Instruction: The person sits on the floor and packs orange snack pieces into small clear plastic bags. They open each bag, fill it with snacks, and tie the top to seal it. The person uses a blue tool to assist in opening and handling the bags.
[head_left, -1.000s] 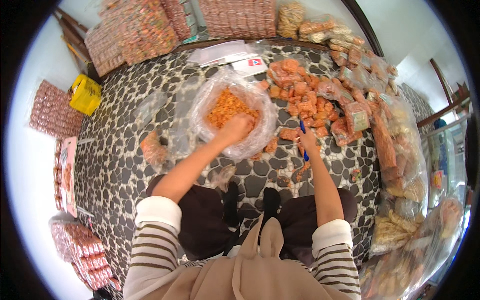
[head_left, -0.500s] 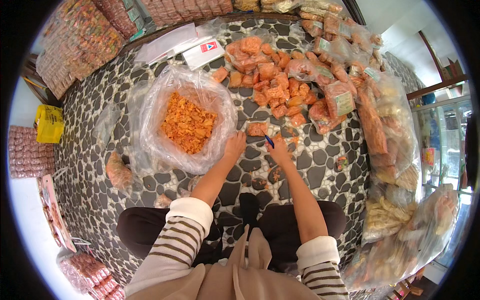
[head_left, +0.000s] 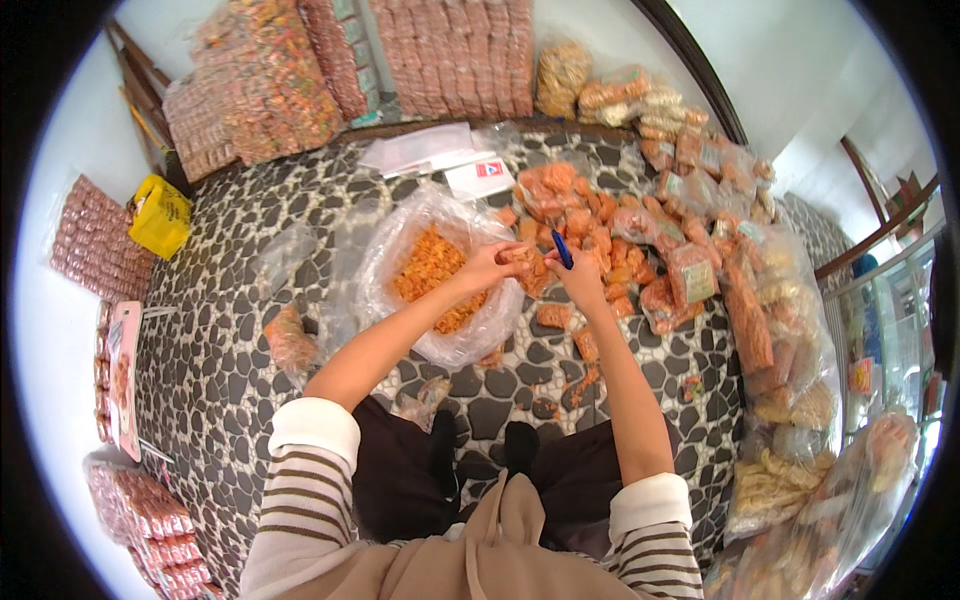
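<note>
My left hand (head_left: 497, 264) reaches past the right rim of the open clear plastic bag, its fingers closed on a small orange packet (head_left: 534, 274). My right hand (head_left: 583, 276) is closed round a slim blue pen-like tool (head_left: 562, 249), whose tip I cannot make out. Its fingertips meet the packet's right side. Inside the big bag (head_left: 375, 283) lies a heap of loose orange chips (head_left: 425, 262), partly hidden by my left forearm. Just beyond my hands spreads a pile of similar orange packets (head_left: 598, 240). Nearer to me, another packet (head_left: 553, 316) lies on the floor.
Large clear bags of packaged snacks (head_left: 750, 310) line the right side. White sheets (head_left: 425, 150) lie beyond the open bag. Stacked packs (head_left: 455, 60) stand along the far wall; a yellow bag (head_left: 160, 217) is at the left. Orange crumbs (head_left: 583, 385) dot the stone-patterned floor (head_left: 480, 405).
Both hands have moved away from me toward the pile and come together. The left hand has taken hold of a packet, the blue tool still in my right. The view has tilted upward.
</note>
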